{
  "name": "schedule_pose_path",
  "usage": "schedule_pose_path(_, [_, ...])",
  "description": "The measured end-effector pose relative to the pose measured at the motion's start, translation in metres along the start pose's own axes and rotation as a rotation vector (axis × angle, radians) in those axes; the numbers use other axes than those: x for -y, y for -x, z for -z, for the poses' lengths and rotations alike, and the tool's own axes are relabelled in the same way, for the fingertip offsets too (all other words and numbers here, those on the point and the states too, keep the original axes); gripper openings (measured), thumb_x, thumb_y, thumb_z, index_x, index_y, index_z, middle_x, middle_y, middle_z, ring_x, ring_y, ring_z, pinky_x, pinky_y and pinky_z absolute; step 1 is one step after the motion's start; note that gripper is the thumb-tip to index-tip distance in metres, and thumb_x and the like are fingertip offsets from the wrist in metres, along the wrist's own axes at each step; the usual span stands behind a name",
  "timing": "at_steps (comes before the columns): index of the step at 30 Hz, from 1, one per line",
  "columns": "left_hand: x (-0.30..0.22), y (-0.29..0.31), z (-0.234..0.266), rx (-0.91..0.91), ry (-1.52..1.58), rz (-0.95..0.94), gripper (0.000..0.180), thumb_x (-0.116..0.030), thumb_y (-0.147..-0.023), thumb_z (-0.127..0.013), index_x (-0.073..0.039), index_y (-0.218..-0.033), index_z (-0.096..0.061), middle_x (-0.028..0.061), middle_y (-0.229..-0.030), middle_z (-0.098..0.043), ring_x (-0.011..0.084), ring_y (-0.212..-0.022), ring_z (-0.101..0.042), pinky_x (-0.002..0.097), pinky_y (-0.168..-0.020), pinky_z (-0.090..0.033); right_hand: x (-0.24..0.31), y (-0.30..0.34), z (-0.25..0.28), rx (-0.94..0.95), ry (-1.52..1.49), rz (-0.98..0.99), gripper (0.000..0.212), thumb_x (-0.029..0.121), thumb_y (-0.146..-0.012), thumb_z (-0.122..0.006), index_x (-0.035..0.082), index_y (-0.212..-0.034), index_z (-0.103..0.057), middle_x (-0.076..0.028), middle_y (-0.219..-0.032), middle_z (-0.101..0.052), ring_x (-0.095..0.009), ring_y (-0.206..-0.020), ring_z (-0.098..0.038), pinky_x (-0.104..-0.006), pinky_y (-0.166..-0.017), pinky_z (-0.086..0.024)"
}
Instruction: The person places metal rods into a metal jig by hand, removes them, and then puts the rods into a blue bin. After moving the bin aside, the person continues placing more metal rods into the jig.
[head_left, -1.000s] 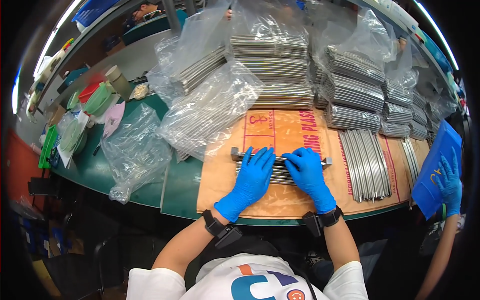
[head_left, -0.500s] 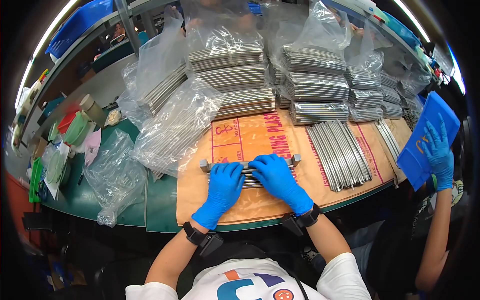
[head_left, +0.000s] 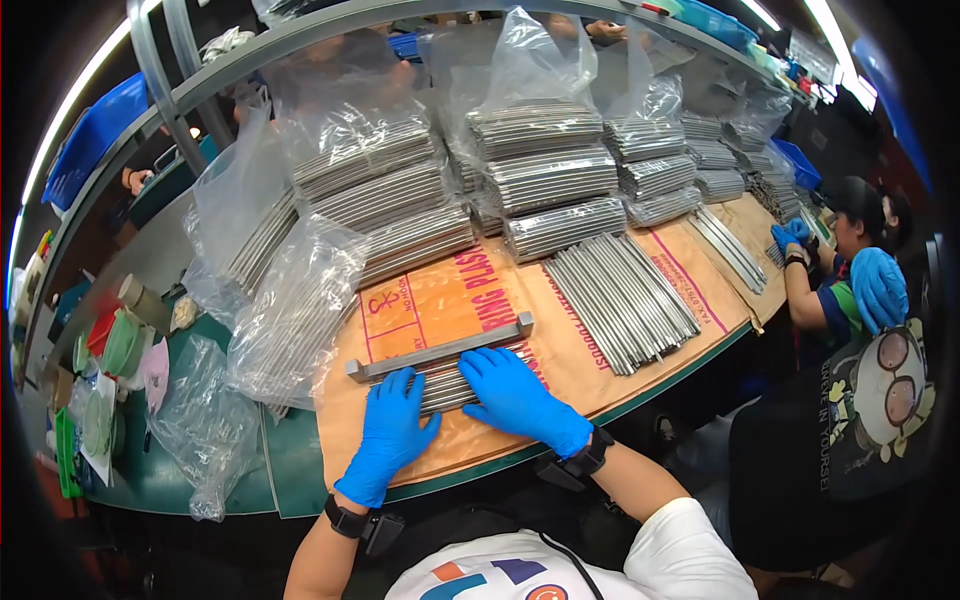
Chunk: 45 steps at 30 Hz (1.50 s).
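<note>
Both my hands wear blue gloves and rest on a short row of thin metal rods (head_left: 447, 392), lying on brown printed paper. My left hand (head_left: 390, 432) covers the row's left part, fingers stretched forward and thumb apart. On the right part lies my right hand (head_left: 522, 400), its fingers extended flat. Just beyond the fingertips, a grey metal bar (head_left: 445, 351) with a raised block at each end lies along the rods. My palms hide some of the rods.
Loose metal rods (head_left: 622, 303) lie side by side to the right. Behind are stacked bundles of rods (head_left: 565, 228) in clear plastic bags. A crumpled plastic bag (head_left: 205, 415) lies on the green table (head_left: 240, 487) at left. A co-worker's gloved hand (head_left: 880, 290) is at right.
The view has swung right. My fingers have come off the bar, which now shows along its length, and lie on the rods. The co-worker's hand no longer holds the blue tray-like piece.
</note>
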<state>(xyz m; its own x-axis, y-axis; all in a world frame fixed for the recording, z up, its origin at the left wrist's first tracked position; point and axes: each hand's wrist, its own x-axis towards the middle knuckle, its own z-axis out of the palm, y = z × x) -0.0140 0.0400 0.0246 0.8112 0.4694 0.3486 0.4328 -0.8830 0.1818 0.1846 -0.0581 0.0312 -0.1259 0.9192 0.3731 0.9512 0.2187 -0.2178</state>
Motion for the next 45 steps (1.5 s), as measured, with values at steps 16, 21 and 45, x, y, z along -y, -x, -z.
schedule_pose_path(16, [0.000, -0.040, -0.002, 0.380, -0.005, -0.070, 0.044, -0.024, -0.059, -0.074, 0.003, -0.091, -0.059, 0.0263, -0.096, -0.055, 0.0436, -0.088, -0.057, 0.0520, -0.072, -0.046, 0.005, -0.012, -0.006, 0.070, -0.140, -0.096, 0.037, 0.025, -0.054, -0.076, 0.003, -0.083, -0.067, -0.022, -0.093, -0.061, -0.037, -0.089, -0.057, -0.0469, -0.076, -0.048])
schedule_pose_path(21, [0.023, -0.046, -0.016, 0.367, -0.006, -0.166, 0.052, -0.027, -0.059, -0.080, 0.005, -0.094, -0.057, 0.0257, -0.091, -0.058, 0.0427, -0.083, -0.059, 0.0498, -0.069, -0.048, 0.004, -0.023, -0.030, 0.075, -0.108, -0.193, 0.047, 0.036, -0.049, -0.083, 0.007, -0.083, -0.071, -0.016, -0.089, -0.066, -0.033, -0.091, -0.060, -0.0424, -0.076, -0.049])
schedule_pose_path(45, [-0.007, -0.041, 0.032, 0.340, -0.012, -0.101, 0.037, -0.018, -0.069, -0.076, -0.004, -0.100, -0.063, 0.0204, -0.103, -0.064, 0.0363, -0.093, -0.063, 0.0456, -0.078, -0.049, -0.003, -0.010, 0.005, 0.126, -0.294, 0.018, 0.020, 0.021, -0.076, -0.066, 0.008, -0.091, -0.064, -0.013, -0.075, -0.066, -0.034, -0.071, -0.066, -0.0441, -0.058, -0.052])
